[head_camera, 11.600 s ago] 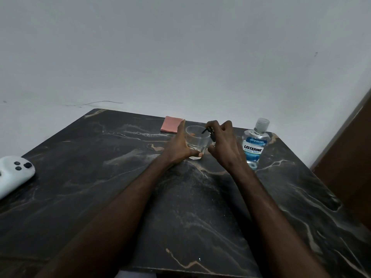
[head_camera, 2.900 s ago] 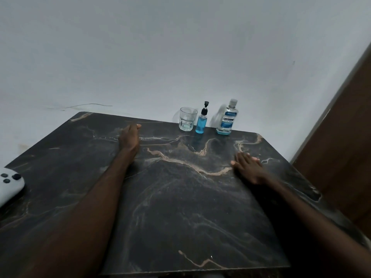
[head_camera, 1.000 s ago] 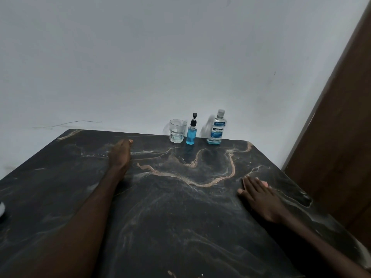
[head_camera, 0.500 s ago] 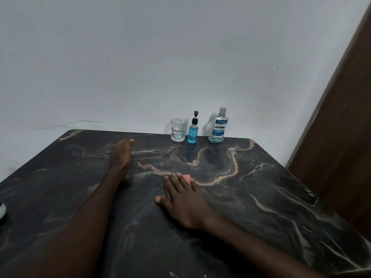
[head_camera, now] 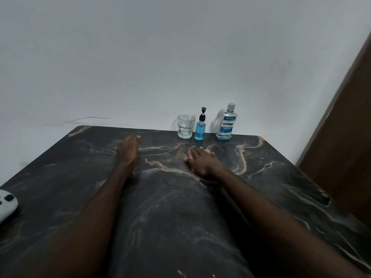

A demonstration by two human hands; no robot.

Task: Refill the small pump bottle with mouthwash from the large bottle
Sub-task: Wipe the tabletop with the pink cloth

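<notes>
Right, so from where I sit the refill itself looks done: small pump bottle (head_camera: 200, 128) stands upright at the back edge of the table (head_camera: 281, 177), pump head on, blue nearly to the shoulder. It sits between the glass (head_camera: 186, 127) and the big mouthwash bottle (head_camera: 226, 123), which is capped w/ only a low band of blue at its base. All three are just beside one another near the wall, well apart from both hands. My right hand (head_camera: 200, 162) lies flat, fingers straight and together, pressing a pink cloth (head_camera: 207, 151) onto the tabletop; only a bit of cloth shows past the fingertips. My left hand (head_camera: 128, 151) rests on its edge on the table, fingers straight, holding nothing. I read the step as a wipe-down, prob. for drips, though I can't make out any wet patch on the dark marbled top. To do it well: palm flat, even pressure, overlapping passes, and stop short of the bottles. The pump bottle is narrow and tall, so a knock from the cloth or wrist could tip it. The left hand is good as a brace. A white controller (head_camera: 6, 203) sits at the left edge, out of the way.
</notes>
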